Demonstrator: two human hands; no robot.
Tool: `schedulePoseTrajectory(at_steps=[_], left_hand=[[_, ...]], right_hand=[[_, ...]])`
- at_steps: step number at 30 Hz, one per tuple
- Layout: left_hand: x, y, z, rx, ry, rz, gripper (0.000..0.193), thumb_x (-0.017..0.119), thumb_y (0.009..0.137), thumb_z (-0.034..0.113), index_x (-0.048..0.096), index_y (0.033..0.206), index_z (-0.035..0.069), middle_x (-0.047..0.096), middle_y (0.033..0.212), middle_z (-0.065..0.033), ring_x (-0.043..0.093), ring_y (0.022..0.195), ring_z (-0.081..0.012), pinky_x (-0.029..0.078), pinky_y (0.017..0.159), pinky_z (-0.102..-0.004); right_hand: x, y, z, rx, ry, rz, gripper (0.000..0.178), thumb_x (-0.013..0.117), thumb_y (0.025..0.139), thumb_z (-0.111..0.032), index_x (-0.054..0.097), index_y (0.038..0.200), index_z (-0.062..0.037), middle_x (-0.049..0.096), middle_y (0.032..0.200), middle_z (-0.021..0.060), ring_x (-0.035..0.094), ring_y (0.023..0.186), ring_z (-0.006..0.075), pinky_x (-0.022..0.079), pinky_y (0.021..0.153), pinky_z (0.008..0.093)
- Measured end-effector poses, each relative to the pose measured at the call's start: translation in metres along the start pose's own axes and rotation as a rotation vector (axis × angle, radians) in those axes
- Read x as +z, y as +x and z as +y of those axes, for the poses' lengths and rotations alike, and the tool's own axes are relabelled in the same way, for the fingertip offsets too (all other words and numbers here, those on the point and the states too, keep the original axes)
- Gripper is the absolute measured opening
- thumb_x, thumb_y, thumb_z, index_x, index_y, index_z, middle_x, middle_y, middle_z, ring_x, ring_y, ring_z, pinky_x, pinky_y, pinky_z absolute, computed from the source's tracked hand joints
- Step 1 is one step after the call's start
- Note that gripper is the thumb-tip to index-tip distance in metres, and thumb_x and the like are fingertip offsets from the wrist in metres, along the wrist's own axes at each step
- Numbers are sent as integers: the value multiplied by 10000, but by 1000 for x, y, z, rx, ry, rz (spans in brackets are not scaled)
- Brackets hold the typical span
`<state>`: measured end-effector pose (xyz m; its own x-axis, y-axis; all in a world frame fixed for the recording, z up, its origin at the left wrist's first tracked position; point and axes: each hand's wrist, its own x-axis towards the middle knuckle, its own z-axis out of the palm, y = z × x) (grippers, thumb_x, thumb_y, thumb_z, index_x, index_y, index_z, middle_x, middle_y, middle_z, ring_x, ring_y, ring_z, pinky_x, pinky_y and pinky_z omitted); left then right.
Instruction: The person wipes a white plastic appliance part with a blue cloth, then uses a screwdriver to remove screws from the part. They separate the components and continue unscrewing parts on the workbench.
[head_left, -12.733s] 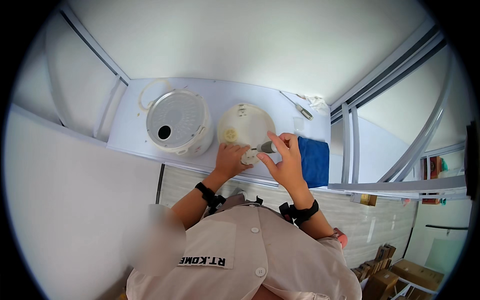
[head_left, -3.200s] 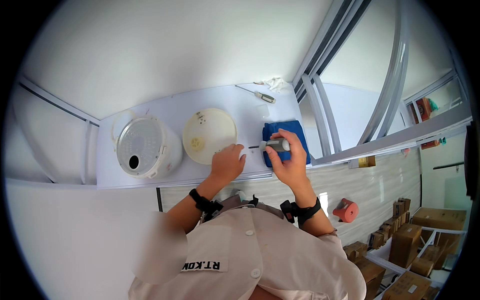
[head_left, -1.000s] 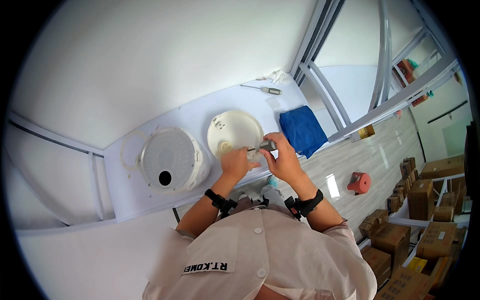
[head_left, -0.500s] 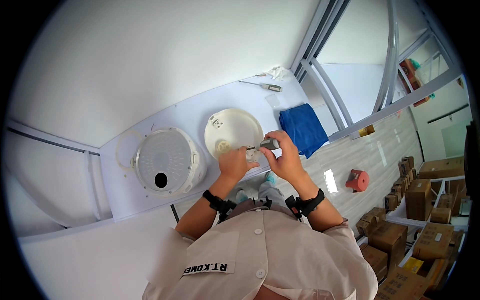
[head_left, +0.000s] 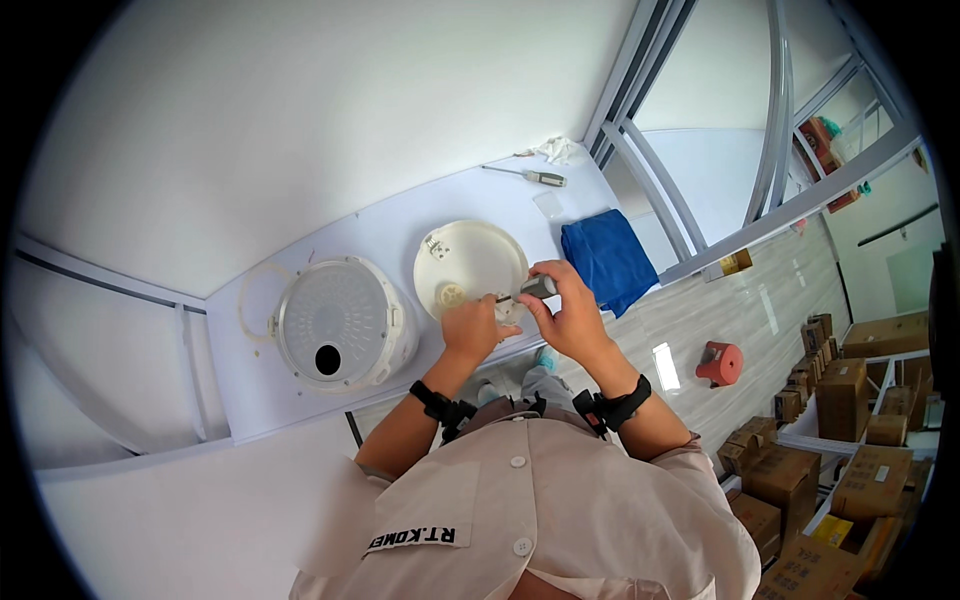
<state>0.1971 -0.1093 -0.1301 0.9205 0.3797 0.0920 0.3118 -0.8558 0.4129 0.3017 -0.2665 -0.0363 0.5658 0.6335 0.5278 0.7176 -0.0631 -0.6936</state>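
A shallow round cream cover, like an appliance lid [head_left: 480,250], lies on the white table in front of me with its inner side up. Across its near edge my left hand [head_left: 472,328] grips the rim, fingers on the inside and thumb toward me. My right hand [head_left: 574,312] is closed round the grey handle of a screwdriver [head_left: 538,287]. Its shaft points left toward my left fingertips, over the near right part of the lid. The screwdriver's tip and what it touches are hidden by my left fingers.
Left of the lid stands a white round appliance body [head_left: 345,290] with a dark round hole in its top. A cream ring [head_left: 242,305] lies beside it. Toward the back rests another screwdriver [head_left: 545,178]; a folded blue cloth [head_left: 608,258] is at the right. Cardboard boxes [head_left: 780,480] and a red stool [head_left: 720,364] stand beyond.
The whole view has shifted slightly. Both hands keep about the same grip and place at the lid's near edge, and the screwdriver's angle looks nearly unchanged.
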Motion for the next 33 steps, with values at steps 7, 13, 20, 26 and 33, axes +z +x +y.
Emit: schedulePoseTrajectory(at_steps=[7,13,20,26,33], left_hand=[[-7,-2,7,-5,0,-51,692,923,656,600,767,1070,68,766,775,-115,753,721,-324,563,615,-451],[-1,0,6,-3,12,-48,664,926,667,587,761,1033,59,760,770,-123,750,721,-325,565,623,-455],[-11,2,7,-15,41,-109,647,935,656,585,761,993,61,751,746,-118,746,711,-316,563,620,-450],[-4,5,3,-8,66,-103,666,928,628,627,792,1015,102,760,748,-112,750,704,-313,581,646,-456],[3,-3,5,8,63,-43,642,930,630,597,790,981,78,763,765,-117,749,715,-321,576,647,-458]], right_hand=[[-4,-4,-2,20,4,-19,475,845,885,-31,578,1277,-44,681,1160,179,703,999,378,575,841,411],[-15,4,-12,-118,47,-186,461,803,863,45,604,1269,-47,665,1227,170,689,1060,388,577,866,417],[-20,4,-15,64,-232,-68,385,869,835,-118,674,1162,-63,659,1023,124,698,843,352,562,702,428],[-17,6,-16,81,-247,-71,385,889,827,-117,670,1136,-46,658,992,128,698,863,351,549,712,422],[-26,16,-16,-4,-130,-211,341,798,822,1,600,1096,-41,636,1004,157,653,939,413,527,788,494]])
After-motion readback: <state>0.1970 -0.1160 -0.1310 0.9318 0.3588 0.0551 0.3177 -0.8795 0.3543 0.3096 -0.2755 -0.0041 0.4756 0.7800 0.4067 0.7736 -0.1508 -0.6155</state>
